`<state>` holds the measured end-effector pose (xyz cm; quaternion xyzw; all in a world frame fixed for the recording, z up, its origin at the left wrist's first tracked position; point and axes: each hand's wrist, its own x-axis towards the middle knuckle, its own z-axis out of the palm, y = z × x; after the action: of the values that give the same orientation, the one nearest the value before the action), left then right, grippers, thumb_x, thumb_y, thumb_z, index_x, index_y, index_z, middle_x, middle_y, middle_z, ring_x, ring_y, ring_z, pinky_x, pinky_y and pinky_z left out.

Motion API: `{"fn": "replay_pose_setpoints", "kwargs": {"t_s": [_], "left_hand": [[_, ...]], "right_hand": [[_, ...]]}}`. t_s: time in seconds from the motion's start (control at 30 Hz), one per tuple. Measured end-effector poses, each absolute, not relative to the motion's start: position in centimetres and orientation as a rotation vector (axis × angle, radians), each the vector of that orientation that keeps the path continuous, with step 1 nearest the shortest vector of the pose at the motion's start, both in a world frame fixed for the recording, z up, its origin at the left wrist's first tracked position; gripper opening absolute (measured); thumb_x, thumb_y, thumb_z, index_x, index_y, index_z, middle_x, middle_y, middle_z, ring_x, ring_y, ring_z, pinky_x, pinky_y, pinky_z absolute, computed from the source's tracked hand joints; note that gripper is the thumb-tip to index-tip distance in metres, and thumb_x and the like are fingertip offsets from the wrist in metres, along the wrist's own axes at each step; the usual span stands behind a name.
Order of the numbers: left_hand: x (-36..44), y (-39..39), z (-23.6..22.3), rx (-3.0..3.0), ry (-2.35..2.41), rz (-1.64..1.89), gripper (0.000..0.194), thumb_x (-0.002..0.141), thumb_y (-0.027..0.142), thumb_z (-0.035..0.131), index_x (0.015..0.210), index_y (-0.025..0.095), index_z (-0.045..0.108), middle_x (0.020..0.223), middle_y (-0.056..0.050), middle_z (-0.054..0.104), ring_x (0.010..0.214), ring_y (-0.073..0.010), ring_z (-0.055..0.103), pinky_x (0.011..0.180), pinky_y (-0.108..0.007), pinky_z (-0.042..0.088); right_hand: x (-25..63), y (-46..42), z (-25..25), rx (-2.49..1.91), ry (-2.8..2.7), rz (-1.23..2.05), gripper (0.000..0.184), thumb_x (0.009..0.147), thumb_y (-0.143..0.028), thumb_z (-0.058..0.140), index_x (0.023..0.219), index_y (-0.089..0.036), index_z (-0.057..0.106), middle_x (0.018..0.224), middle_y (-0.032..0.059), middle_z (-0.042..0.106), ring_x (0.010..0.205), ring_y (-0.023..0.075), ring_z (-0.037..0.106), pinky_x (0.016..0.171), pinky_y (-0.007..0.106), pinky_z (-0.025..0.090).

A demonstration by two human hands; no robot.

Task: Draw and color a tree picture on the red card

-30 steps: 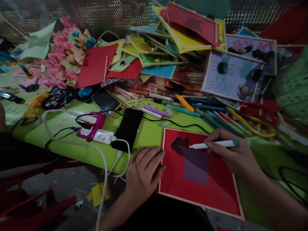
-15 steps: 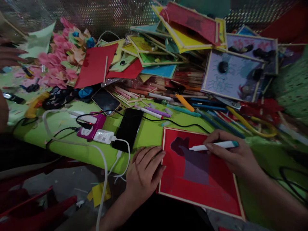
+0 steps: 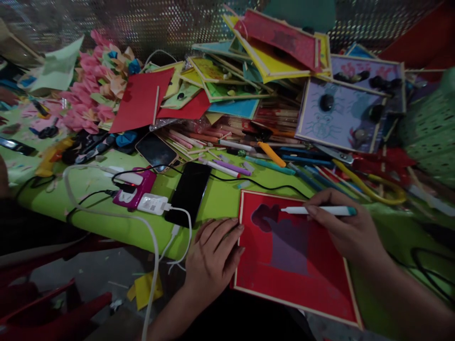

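A red card with a thin wooden frame (image 3: 320,289) lies at the table's front edge, partly over my lap. It bears a dark purple shape (image 3: 289,244) with a rounded lobe at its upper left. My right hand (image 3: 346,225) is closed round a white felt-tip pen (image 3: 295,210) with a teal end; the tip points left, by the upper edge of the shape, and I cannot tell whether it touches the card. Flat against the card's left edge rests my left hand (image 3: 215,253), its fingers extended and holding nothing.
A black phone (image 3: 190,192) and a magenta power strip (image 3: 137,189) with cables lie left of the card. Behind are loose pens, yellow-handled scissors (image 3: 369,187) and a heap of framed cards (image 3: 277,42). Pink paper flowers (image 3: 88,85) sit at the back left.
The pen tip has shifted slightly up and right, and the pen lies more level. My left hand stays put. Another person's hand at the far left has mostly withdrawn from view.
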<state>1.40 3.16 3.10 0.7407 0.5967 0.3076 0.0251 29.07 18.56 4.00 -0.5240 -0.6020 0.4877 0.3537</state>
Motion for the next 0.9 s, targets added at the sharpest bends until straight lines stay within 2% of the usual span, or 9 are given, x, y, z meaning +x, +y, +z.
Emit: {"fn": "replay_pose_setpoints", "kwargs": {"t_s": [0.27, 0.47, 0.9], "left_hand": [[1.32, 3.18, 3.11, 2.296, 1.851, 0.941, 0.031, 0.116, 0.024, 0.058, 0.142, 0.020, 0.072, 0.140, -0.006, 0.082, 0.129, -0.0243, 0.074, 0.121, -0.043, 0.050], [1.33, 3.22, 3.13, 2.292, 1.848, 0.959, 0.030, 0.115, 0.023, 0.058, 0.141, 0.019, 0.073, 0.139, -0.006, 0.083, 0.128, -0.0237, 0.074, 0.121, -0.042, 0.049], [1.42, 3.17, 3.14, 2.286, 1.859, 0.955, 0.031, 0.114, 0.021, 0.059, 0.141, 0.019, 0.073, 0.139, -0.006, 0.083, 0.128, -0.0248, 0.075, 0.120, -0.042, 0.050]], "right_hand": [[29.28, 18.79, 3.57, -1.379, -1.531, 1.216, 0.042, 0.085, -0.064, 0.090, 0.077, -0.026, 0.074, 0.068, -0.0006, 0.066, 0.061, 0.0162, 0.056, 0.055, 0.029, 0.041], [29.30, 18.81, 3.43, -1.375, -1.516, 1.234, 0.040, 0.086, -0.062, 0.090, 0.079, -0.026, 0.074, 0.070, -0.0006, 0.066, 0.064, 0.0170, 0.057, 0.057, 0.029, 0.043], [29.24, 18.79, 4.05, -1.356, -1.571, 1.291, 0.040, 0.085, -0.061, 0.090, 0.076, -0.025, 0.074, 0.065, -0.0005, 0.066, 0.059, 0.0158, 0.053, 0.054, 0.028, 0.039]]}}
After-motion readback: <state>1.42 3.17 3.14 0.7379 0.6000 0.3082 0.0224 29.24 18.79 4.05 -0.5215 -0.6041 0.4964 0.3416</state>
